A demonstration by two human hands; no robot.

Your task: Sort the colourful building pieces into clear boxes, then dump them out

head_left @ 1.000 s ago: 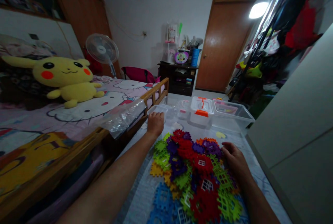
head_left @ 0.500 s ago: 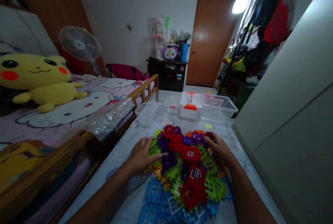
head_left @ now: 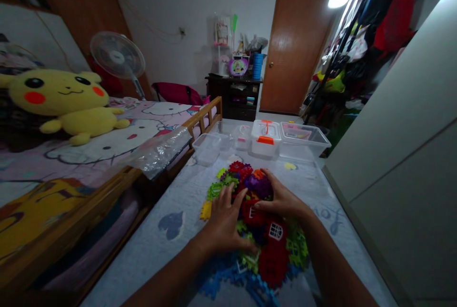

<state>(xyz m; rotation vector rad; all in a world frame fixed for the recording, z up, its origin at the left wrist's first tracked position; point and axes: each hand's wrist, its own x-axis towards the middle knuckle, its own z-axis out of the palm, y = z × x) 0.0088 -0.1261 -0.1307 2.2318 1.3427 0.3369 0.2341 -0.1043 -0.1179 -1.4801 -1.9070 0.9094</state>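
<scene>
A heap of colourful interlocking plastic tiles (head_left: 266, 250) in red, green, purple, blue and yellow lies on a pale printed mat (head_left: 171, 240) on the floor. My left hand (head_left: 226, 221) lies flat on the left side of the heap, fingers spread over the green and red pieces. My right hand (head_left: 280, 197) cups the top of the heap from the right, its fingers curled over purple and red tiles. Both hands press the pile together from either side.
Clear plastic boxes (head_left: 303, 140), one with an orange latch (head_left: 264, 139), stand at the mat's far end with a small empty tub (head_left: 207, 149). A wooden bed frame (head_left: 200, 123) with a yellow plush toy (head_left: 67, 102) runs along the left. A pale cabinet (head_left: 403, 154) walls the right.
My left hand came back from the small tub onto the heap. Both hands moved inward and pushed the spread tiles into a tighter, taller pile.
</scene>
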